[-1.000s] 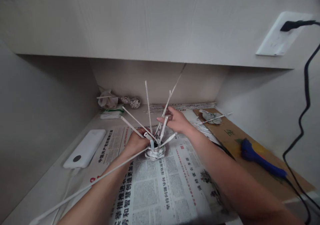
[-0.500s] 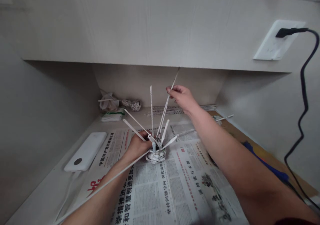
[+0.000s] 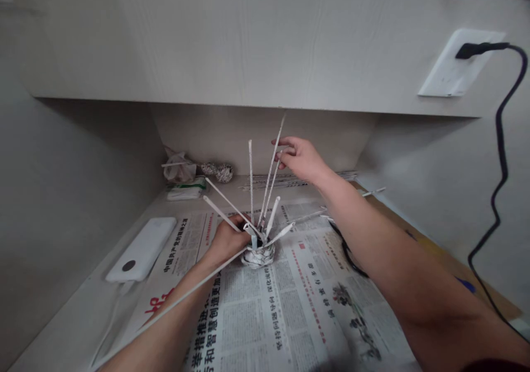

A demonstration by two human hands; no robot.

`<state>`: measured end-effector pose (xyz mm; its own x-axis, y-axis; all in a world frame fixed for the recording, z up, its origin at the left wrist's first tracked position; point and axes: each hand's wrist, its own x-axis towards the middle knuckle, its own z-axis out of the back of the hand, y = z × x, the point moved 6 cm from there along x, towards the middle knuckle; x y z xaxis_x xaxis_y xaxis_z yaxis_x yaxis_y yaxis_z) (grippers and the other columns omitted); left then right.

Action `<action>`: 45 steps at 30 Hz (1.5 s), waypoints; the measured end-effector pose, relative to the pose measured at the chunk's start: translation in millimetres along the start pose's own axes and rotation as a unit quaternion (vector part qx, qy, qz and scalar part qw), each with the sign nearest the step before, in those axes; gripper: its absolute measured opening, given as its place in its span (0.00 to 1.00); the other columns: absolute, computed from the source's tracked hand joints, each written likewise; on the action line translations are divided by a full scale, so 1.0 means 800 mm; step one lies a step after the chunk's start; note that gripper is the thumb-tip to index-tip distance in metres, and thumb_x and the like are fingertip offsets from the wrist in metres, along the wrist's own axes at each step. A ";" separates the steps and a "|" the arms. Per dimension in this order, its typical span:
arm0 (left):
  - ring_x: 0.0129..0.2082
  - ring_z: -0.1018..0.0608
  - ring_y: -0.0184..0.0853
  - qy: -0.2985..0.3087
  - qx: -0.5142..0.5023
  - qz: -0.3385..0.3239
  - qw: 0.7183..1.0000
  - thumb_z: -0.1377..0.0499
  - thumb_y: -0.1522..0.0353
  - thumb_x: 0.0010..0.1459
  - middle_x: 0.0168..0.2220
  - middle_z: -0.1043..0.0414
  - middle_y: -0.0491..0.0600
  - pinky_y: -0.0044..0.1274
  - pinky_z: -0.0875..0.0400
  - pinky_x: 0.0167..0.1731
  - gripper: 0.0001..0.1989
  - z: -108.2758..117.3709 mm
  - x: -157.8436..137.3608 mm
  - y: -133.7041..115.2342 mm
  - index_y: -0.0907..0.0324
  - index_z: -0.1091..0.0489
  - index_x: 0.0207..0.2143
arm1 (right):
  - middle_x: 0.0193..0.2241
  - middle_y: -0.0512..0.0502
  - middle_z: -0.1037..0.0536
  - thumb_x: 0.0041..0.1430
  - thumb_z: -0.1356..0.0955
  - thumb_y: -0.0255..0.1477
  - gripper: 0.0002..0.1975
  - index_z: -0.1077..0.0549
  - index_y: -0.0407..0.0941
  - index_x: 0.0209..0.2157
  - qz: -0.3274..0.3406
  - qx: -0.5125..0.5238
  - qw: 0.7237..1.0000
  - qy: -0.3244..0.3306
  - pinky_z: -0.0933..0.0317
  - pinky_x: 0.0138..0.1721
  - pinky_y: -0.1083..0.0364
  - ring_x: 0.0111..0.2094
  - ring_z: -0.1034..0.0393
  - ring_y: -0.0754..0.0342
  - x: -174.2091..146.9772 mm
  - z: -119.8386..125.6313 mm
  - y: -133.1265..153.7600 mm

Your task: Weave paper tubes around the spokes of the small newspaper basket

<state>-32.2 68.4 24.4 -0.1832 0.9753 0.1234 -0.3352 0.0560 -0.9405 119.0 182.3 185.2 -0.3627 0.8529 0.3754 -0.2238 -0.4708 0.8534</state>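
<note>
A small woven paper basket (image 3: 257, 257) stands on the newspaper, several rolled-paper sticks fanning up and outward from its rim. My left hand (image 3: 229, 238) is closed on the basket's left side; some of its fingertips are hidden behind the sticks. One long paper stick (image 3: 178, 302) runs from the basket toward me across my left forearm. Higher up, my right hand (image 3: 298, 158) is at the upper part of a long upright stick (image 3: 271, 165) and the tip of a shorter stick (image 3: 273, 181). Its fingers are loosely apart around them, without a pinch.
Newspaper (image 3: 290, 306) covers the surface. A white power bank (image 3: 143, 250) with a cable lies left. Behind are a plastic bag (image 3: 180, 168), a tissue pack (image 3: 186, 190), a woven piece (image 3: 221, 171) and a bundle of paper sticks (image 3: 285, 181). An overhanging panel (image 3: 248, 46) spans above.
My right fingers have loosened from their pinch on the sticks. The long stick has shifted left, and the two sticks now stand apart at the top. My left hand stays at the basket.
</note>
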 end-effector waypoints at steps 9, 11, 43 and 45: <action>0.25 0.24 0.33 0.003 0.008 0.004 1.000 0.38 0.71 0.43 0.27 0.23 0.47 0.23 0.31 0.27 0.07 -0.001 0.004 0.008 0.61 0.25 0.29 | 0.46 0.44 0.25 0.54 0.36 0.18 0.16 0.24 0.46 0.41 -0.075 0.122 0.990 -0.006 0.41 0.20 0.61 0.25 0.28 0.61 -0.005 -0.013 -0.036; 0.25 0.25 0.32 0.002 0.006 0.005 1.000 0.38 0.71 0.44 0.26 0.23 0.47 0.23 0.32 0.27 0.06 -0.001 0.003 0.006 0.61 0.25 0.29 | 0.51 0.46 0.27 0.51 0.35 0.18 0.20 0.24 0.49 0.44 -0.071 0.140 0.988 0.012 0.38 0.22 0.60 0.29 0.26 0.59 -0.018 -0.021 -0.045; 0.25 0.25 0.35 -0.014 -0.048 0.029 0.998 0.37 0.69 0.42 0.24 0.24 0.49 0.24 0.31 0.27 0.07 -0.002 0.002 0.008 0.64 0.25 0.27 | 0.26 0.45 0.21 0.49 0.27 0.23 0.04 0.24 0.41 0.29 -0.346 0.388 0.854 0.015 0.29 0.31 0.57 0.26 0.27 0.56 -0.173 -0.081 -0.138; 0.25 0.25 0.35 -0.019 -0.039 0.023 0.999 0.37 0.70 0.42 0.25 0.24 0.49 0.24 0.31 0.27 0.07 0.000 0.002 0.010 0.64 0.24 0.27 | 0.24 0.46 0.21 0.47 0.26 0.24 0.05 0.24 0.41 0.29 -0.332 0.372 0.867 -0.001 0.29 0.29 0.57 0.24 0.28 0.57 -0.169 -0.083 -0.137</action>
<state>-34.9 70.6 17.2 -0.2319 0.9687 0.0889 -0.2520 0.0284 -0.9673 132.4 103.7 16.5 -0.3759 0.8811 -0.2869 0.2636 0.3985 0.8785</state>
